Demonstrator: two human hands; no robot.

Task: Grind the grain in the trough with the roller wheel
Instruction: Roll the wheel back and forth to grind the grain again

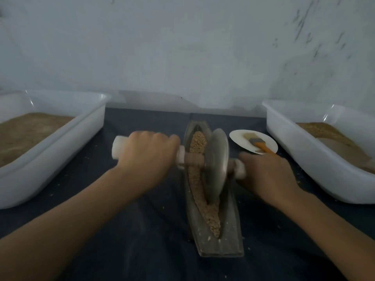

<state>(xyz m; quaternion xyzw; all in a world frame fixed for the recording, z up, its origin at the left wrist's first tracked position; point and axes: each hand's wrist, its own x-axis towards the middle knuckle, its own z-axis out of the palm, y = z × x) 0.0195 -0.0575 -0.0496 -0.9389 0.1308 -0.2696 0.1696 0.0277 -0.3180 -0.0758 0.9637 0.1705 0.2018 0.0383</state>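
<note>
- Gripping: your left hand [147, 157] and right hand [267, 173] are each clasping an end of the axle [194, 159].
- Grinding: the wheel [217, 165] is standing in the trough [231, 230], on grain [197, 142] looking mostly whole.
- Next, likely: even downward pressure, rolling lengthwise.

We have a single view, from a camera worn on the person's head. We look forward and steeply down from close range, with both forearms reaching in from the bottom corners. The wide lens bends the edges. The trough [213, 199] runs away from us at centre; a pale wall [182, 47] fills the upper half. No second view overlaps it.
</note>
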